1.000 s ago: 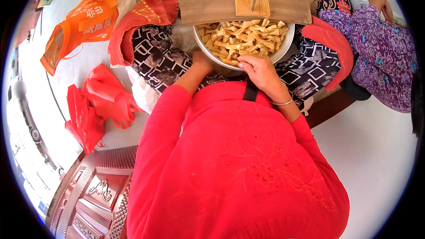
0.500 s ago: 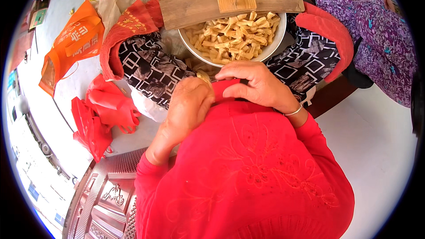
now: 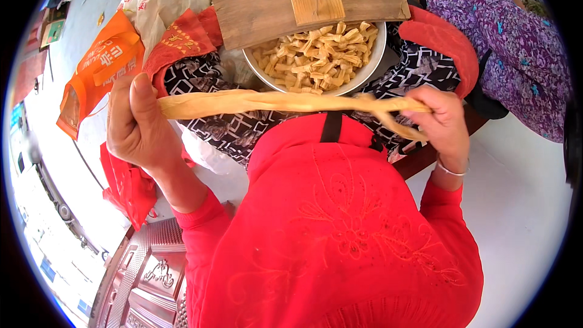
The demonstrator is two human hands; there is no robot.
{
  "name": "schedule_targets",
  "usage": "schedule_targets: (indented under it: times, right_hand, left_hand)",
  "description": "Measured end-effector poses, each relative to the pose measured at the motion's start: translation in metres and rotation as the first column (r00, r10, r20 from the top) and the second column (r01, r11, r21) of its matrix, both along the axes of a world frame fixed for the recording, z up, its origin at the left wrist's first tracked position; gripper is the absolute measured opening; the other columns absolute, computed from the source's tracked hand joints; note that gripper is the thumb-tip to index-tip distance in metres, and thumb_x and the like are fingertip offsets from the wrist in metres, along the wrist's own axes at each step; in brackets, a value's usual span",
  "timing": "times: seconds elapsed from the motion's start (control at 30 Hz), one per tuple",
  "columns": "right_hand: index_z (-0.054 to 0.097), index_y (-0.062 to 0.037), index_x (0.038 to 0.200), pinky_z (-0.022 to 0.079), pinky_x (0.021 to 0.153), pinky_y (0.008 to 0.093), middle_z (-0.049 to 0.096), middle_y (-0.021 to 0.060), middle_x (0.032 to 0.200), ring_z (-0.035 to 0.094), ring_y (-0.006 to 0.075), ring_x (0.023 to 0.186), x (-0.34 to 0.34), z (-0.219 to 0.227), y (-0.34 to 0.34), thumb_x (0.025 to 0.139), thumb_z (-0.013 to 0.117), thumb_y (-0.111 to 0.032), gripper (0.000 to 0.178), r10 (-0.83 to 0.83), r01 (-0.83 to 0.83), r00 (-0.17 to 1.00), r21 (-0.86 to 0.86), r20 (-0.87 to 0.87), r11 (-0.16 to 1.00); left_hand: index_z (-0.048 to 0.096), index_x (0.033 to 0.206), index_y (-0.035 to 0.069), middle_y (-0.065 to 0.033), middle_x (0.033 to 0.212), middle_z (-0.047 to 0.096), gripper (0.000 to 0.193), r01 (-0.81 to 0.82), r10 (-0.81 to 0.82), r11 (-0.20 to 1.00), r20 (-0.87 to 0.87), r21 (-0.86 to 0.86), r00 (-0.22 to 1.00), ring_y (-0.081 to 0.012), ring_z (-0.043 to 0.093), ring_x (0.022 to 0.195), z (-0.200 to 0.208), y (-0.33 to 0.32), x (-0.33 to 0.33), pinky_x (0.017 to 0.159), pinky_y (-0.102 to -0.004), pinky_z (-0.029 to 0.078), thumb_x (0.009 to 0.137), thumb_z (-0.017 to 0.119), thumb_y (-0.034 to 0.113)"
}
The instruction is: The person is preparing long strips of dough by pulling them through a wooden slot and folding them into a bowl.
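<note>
A long, soft, pale-yellow strip [image 3: 255,102] is stretched level across my lap, above the red top I wear. My left hand [image 3: 143,121] grips its left end, thumb up. At the right, my right hand [image 3: 442,123] pinches the other end, where the strip splits into two tails, one hanging lower. Beyond the strip stands a white round basin [image 3: 381,54] heaped with knotted yellow pieces [image 3: 319,58] of similar colour. A wooden board [image 3: 249,9] with a lighter crosspiece covers the basin's far part.
An orange bag [image 3: 100,61] and a pale plastic bag [image 3: 161,9] lie to the far left, with a red bag [image 3: 130,185] nearer. Patterned trousers [image 3: 419,64] flank the basin. A person in purple patterned clothing [image 3: 522,67] is at right. A carved brown chair [image 3: 152,273] stands lower left.
My hands were close together by the basin's near rim. They have moved wide apart, drawing the strip out between them.
</note>
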State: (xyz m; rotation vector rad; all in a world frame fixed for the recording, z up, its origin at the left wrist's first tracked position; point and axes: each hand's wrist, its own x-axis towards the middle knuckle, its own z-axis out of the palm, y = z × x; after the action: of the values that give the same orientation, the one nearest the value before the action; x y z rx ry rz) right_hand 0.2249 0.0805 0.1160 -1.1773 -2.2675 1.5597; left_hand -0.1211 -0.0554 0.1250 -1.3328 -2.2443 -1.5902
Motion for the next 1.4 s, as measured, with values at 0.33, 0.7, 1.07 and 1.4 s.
schedule_targets:
  times: [0.33,0.7,1.07,1.4]
  right_hand:
    - [0.064,0.0021,0.096,0.036,0.055,0.0199,0.054,-0.0033,0.072,0.043,0.0031,0.063,0.061,-0.004,-0.01,0.091,0.06,-0.009,0.013,-0.349,0.331,0.931,0.157,0.105,0.931]
    - [0.064,-0.0053,0.087,0.048,0.057,0.0344,0.063,0.0132,0.073,0.064,0.0285,0.065,-0.062,-0.045,-0.004,0.081,0.066,-0.014,0.011,0.12,-0.114,0.991,0.107,-0.056,0.988]
    - [0.06,0.0028,0.083,0.041,0.056,0.0275,0.053,0.0045,0.063,0.046,0.0093,0.061,-0.066,-0.097,-0.002,0.095,0.057,-0.019,0.025,-0.187,0.191,0.976,0.032,-0.108,0.981]
    - [0.068,-0.0004,0.108,0.034,0.05,0.019,0.052,-0.0047,0.062,0.042,0.0012,0.055,-0.086,-0.057,-0.034,0.094,0.058,-0.011,0.02,-0.427,-0.101,0.75,-0.725,-0.505,0.681]
  left_hand:
    - [0.056,0.07,0.001,-0.0074,0.07,0.056,0.025,-0.05,-0.195,0.624,-0.218,-0.779,0.956,-0.0231,0.051,0.066,-0.049,-0.037,-0.012,0.061,-0.0369,0.04,0.084,0.069,0.018]
    - [0.058,0.118,0.002,-0.0014,0.085,0.06,0.03,0.918,-0.425,0.366,0.85,-0.153,0.311,-0.0102,0.055,0.077,-0.063,0.048,0.099,0.067,-0.0254,0.045,0.092,0.059,0.016]
    - [0.064,0.096,-0.002,-0.0035,0.067,0.055,0.021,0.824,-0.543,0.384,0.62,-0.415,0.566,-0.0068,0.049,0.065,-0.078,0.054,0.101,0.058,-0.0271,0.041,0.094,0.059,0.018]
    - [0.065,0.095,0.001,0.002,0.064,0.054,0.032,0.753,-0.356,0.641,0.926,0.148,0.122,-0.0036,0.038,0.052,-0.093,0.06,0.101,0.048,-0.0186,0.03,0.099,0.05,0.029]
